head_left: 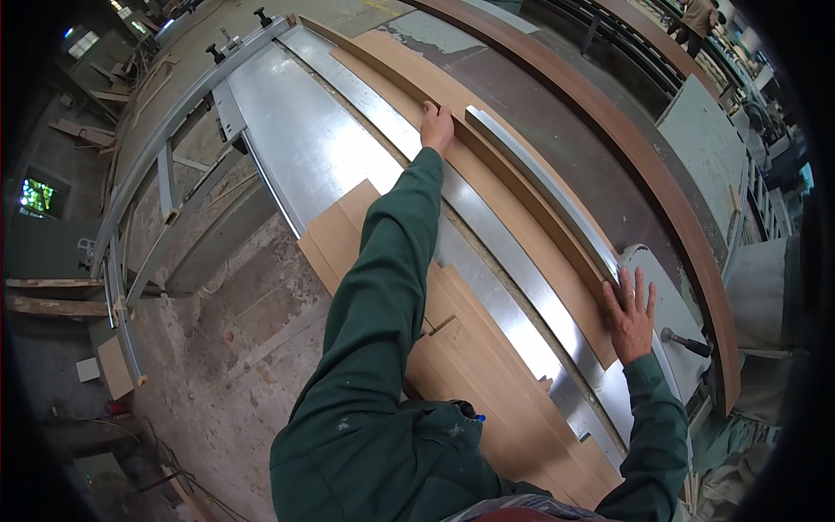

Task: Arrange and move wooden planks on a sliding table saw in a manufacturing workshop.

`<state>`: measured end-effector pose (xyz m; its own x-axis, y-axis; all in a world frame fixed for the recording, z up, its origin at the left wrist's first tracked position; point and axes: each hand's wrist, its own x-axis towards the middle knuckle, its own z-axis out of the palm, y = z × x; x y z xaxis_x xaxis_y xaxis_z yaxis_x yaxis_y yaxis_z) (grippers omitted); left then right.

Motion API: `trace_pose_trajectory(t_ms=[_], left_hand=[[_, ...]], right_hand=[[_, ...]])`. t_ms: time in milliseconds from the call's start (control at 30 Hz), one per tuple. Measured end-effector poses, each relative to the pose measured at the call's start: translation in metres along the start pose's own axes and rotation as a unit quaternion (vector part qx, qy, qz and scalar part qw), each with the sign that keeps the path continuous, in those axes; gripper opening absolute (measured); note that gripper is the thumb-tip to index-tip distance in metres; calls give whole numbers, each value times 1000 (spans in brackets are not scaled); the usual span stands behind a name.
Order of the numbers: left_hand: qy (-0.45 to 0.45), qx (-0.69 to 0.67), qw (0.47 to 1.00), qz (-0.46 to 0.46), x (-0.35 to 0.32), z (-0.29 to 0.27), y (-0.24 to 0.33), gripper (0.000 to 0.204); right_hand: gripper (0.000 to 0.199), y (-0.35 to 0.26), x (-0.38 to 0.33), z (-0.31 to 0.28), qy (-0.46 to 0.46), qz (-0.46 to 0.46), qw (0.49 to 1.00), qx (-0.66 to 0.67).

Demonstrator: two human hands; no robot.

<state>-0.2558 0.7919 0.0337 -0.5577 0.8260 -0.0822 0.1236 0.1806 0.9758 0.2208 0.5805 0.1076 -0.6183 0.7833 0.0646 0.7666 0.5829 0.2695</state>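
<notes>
Currently: my left hand (pixel 437 127) rests on the far part of a long wooden board (pixel 513 209), fingers together, pressing down. My right hand (pixel 631 315) lies flat at the board's near end, fingers spread, beside a metal fence (pixel 539 178). More wooden panels (pixel 487 374) lie on the saw table (pixel 304 130).

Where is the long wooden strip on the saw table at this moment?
In the head view the long wooden strip lies along the metal fence, right of centre; the left hand presses its far end and the right hand its near end.
</notes>
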Motion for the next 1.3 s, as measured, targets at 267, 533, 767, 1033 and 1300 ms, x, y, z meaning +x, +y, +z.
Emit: trace_pose_trajectory(t_ms=[267, 533, 767, 1033, 1300], left_hand=[[9, -13, 1000, 14, 15, -15, 0, 73], [-8, -21, 1000, -2, 21, -18, 11, 73], [-5, -34, 999, -7, 43, -30, 4, 73], [4, -29, 1000, -3, 63, -45, -1, 73], [15, -60, 998, 30, 67, -32, -1, 72]], right_hand=[[69, -11, 17, -2, 0, -1, 1000, 2], [69, -15, 33, -5, -5, 4, 1000, 0], [69, -21, 48, -6, -3, -17, 999, -30], [65, -35, 69, -10, -15, -1, 1000, 9], [60, -36, 78, -16, -16, 8, 1000, 23]])
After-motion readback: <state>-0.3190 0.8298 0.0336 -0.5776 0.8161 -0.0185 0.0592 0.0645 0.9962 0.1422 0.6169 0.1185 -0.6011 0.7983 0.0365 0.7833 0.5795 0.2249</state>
